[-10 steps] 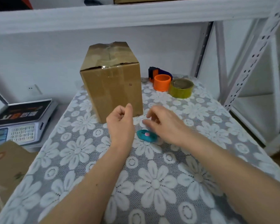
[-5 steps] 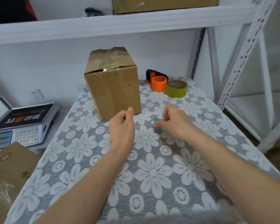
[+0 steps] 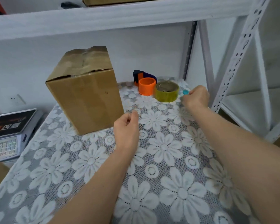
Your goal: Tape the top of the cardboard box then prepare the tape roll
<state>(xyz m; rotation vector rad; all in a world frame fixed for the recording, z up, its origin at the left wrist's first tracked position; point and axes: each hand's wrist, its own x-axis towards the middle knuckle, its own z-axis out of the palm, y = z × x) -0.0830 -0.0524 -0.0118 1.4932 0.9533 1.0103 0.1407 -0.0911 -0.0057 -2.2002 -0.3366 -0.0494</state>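
A tall cardboard box (image 3: 87,97) stands at the back left of the table, its top flaps closed and wrinkled with clear tape. The yellowish tape roll (image 3: 167,91) lies flat at the back right, beside an orange and dark blue tape dispenser (image 3: 146,82). My right hand (image 3: 195,97) is just right of the roll, shut on a small blue cutter (image 3: 185,92) whose tip pokes out toward the roll. In front of the box's right corner hovers my left hand (image 3: 126,129), loosely closed on nothing.
A white lace floral cloth (image 3: 153,173) covers the table. A weighing scale with a keypad (image 3: 8,135) sits lower at the left. White metal shelf posts (image 3: 236,57) rise at the right, and a shelf board (image 3: 120,15) runs overhead with another box on it.
My right hand picked the blue cutter up from the cloth in front of the box and carried it back right, beside the tape roll. The left hand stayed near the box.
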